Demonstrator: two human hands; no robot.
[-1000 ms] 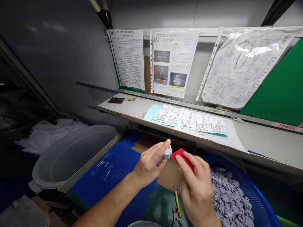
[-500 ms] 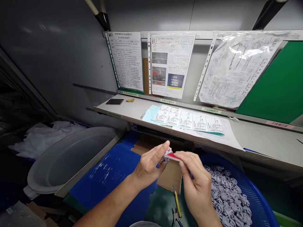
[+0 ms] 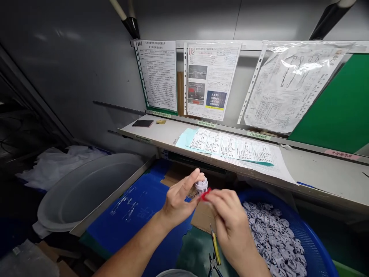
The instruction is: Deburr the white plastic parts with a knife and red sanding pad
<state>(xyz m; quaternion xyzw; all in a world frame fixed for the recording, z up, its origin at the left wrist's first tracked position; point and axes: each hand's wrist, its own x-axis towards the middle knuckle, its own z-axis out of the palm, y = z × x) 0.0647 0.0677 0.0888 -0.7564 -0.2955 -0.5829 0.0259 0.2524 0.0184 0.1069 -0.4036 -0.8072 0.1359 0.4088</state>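
Red pad [image 3: 205, 194] turns nearly edge-on against the white plastic part [image 3: 201, 185] | right hand [image 3: 230, 219]: fingers narrow, pinching pad | left hand [image 3: 180, 200]: fingers holding part, just above both wrists at 12 o'clock | blue basket [image 3: 314, 242] at 3 o'clock (pad mostly hidden behind fingertips)

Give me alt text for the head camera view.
The left hand holds a small white plastic part while the right hand holds a small red piece at its lower edge, next to a blue basket heaped with similar white parts.
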